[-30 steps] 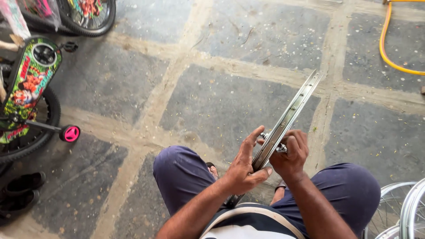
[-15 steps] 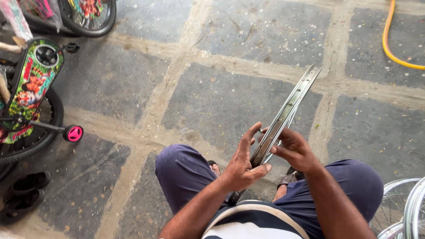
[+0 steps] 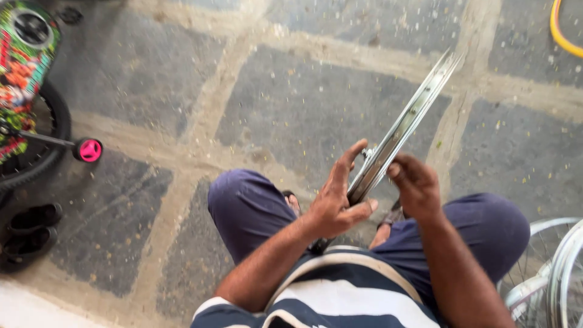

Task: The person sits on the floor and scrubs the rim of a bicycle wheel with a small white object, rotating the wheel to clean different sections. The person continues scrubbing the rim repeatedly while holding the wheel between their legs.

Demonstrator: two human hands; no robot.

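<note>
Grey stone-slab floor (image 3: 303, 103) carries black sandals (image 3: 30, 234) and a yellow hose (image 3: 562, 30).

Wheel rim (image 3: 405, 125): bright, glossy metal, smooth. Floor (image 3: 303, 103): rough matt stone slabs, gritty joints. Trousers (image 3: 255, 206): matt woven cloth. Training wheel (image 3: 89, 150): probably glossy plastic; view blurred.

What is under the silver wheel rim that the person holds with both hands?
Under the rim lie grey stone floor slabs. Its lower end passes between the left hand and right hand, down to the knees; what it rests on is hidden.
</note>
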